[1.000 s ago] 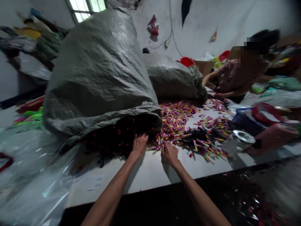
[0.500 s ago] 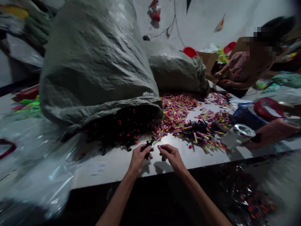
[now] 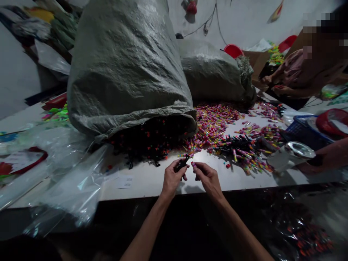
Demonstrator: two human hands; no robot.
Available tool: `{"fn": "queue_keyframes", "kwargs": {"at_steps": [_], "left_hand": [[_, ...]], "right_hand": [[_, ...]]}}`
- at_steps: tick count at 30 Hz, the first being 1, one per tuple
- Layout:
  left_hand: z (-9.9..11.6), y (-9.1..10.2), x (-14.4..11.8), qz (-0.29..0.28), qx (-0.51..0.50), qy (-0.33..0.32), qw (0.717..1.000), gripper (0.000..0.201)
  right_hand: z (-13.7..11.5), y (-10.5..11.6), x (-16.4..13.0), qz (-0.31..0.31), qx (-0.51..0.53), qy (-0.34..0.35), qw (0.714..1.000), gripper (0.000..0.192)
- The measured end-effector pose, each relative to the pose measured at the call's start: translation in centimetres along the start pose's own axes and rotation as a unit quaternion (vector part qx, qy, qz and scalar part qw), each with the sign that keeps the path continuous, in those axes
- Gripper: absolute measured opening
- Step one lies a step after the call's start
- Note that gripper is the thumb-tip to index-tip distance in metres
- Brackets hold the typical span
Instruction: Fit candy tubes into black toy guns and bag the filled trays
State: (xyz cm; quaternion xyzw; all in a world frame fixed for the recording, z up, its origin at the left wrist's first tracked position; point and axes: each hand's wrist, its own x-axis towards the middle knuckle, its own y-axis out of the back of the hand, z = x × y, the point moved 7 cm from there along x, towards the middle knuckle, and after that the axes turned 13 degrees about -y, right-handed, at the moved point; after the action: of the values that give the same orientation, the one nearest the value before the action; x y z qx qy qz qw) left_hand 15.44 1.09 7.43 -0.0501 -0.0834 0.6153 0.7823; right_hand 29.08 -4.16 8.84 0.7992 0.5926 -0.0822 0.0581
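My left hand (image 3: 172, 178) pinches a small black plastic part (image 3: 182, 163) above the near edge of the white table (image 3: 152, 181). My right hand (image 3: 207, 176) holds a small pink tube-shaped piece (image 3: 193, 164) by its fingertips, a few centimetres right of the black part. The two pieces are close but apart. Just beyond my hands lies a pile of black parts with red dots (image 3: 146, 143) spilling from a big grey woven sack (image 3: 125, 69). A spread of many small pink, yellow and green pieces (image 3: 217, 125) covers the table to the right.
A second grey sack (image 3: 212, 72) lies behind. Clear plastic bags (image 3: 65, 174) cover the table's left. A blue basket (image 3: 301, 130), a red basin (image 3: 333, 121) and a metal-lidded jar (image 3: 292, 154) sit at right. Another person (image 3: 296, 69) works at the far right corner.
Both hands left the piles by the sack's mouth and drew back to the near table edge, the left now holding a black part, the right a pink piece. The view shifted left.
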Motion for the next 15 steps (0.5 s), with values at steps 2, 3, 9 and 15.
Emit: {"fn": "queue_keyframes", "kwargs": {"at_steps": [2,3,9,15], "left_hand": [[0.5,-0.4,-0.1,-0.058,0.091,-0.021,0.994,0.036],[0.6,-0.4,-0.3,-0.085,0.125,-0.023,0.988,0.034],[2.1,0.5,-0.6,-0.165,0.285,-0.088,0.940,0.025],[2.8,0.6,-1.0,-0.208,0.333,-0.113,0.913,0.025]], "right_hand": [[-1.2,0.8,0.2,0.008,-0.019,0.029,0.999,0.030],[-1.7,1.1,0.3,-0.008,-0.028,0.036,0.999,0.029],[-3.1,1.5,0.8,-0.157,-0.074,0.009,0.985,0.028],[-3.2,1.3,0.7,-0.218,-0.143,0.032,0.965,0.029]]}}
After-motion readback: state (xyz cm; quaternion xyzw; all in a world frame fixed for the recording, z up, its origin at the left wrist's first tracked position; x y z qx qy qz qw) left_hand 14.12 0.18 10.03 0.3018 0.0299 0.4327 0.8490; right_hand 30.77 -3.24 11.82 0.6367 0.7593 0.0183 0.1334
